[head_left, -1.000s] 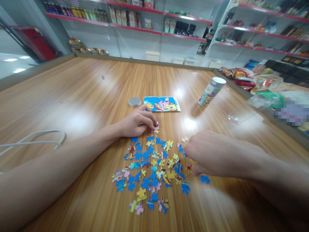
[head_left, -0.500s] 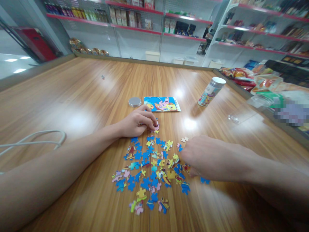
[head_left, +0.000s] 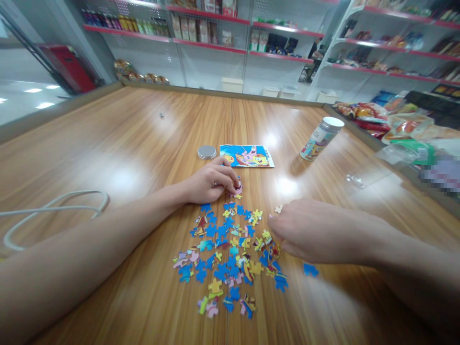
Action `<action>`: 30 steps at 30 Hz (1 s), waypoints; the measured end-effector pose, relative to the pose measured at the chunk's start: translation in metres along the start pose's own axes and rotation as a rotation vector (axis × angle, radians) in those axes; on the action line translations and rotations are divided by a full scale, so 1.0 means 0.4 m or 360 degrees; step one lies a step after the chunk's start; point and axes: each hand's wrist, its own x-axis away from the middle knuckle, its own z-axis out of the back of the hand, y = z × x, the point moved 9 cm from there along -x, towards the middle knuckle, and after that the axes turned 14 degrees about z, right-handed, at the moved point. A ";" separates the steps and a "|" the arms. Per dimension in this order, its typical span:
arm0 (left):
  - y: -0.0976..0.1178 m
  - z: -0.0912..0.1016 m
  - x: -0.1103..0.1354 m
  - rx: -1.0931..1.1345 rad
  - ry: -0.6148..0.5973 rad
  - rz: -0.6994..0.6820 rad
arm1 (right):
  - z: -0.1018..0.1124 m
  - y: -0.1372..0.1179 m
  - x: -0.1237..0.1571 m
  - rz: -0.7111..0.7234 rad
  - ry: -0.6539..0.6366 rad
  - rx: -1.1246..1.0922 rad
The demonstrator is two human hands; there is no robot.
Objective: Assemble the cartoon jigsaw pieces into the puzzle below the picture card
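My left hand (head_left: 212, 183) rests on the table above the scattered pieces, fingers bent and fingertips on a small pink and yellow cluster of jigsaw pieces (head_left: 237, 193). Part of that cluster is covered by the fingers. To the right, my right hand (head_left: 305, 229) is closed over the edge of the pile, back of the hand up. Its fingertips are mostly hidden, so what they pinch cannot be made out. A pale jigsaw piece (head_left: 278, 209) lies just beyond its knuckles. Between and below the hands, loose blue, yellow and pink jigsaw pieces (head_left: 222, 272) are spread out.
A cartoon picture card (head_left: 247, 156) and a round silver lid (head_left: 207, 152) lie beyond my left hand. A printed canister (head_left: 321, 139) stands back right, near clear plastic wrapping (head_left: 355, 180). A white cable (head_left: 53, 209) loops at left. Stocked shelves (head_left: 212, 45) line the wall.
The view has shifted slightly, moving everything a little rightward. My right hand has moved over a blue piece that showed beside it, uncovering another blue piece below. My left hand stays on its cluster.
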 end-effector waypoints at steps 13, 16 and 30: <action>0.006 0.001 0.000 0.0008 0.0001 -0.0019 | -0.016 -0.023 -0.026 0.0169 -0.0015 -0.0054; 0.008 0.001 -0.001 0.0003 -0.0001 -0.0019 | -0.008 -0.013 -0.022 0.0125 0.0015 -0.0021; 0.006 0.000 -0.003 -0.0008 -0.0007 0.0004 | -0.003 -0.009 -0.031 0.0158 -0.0037 -0.0044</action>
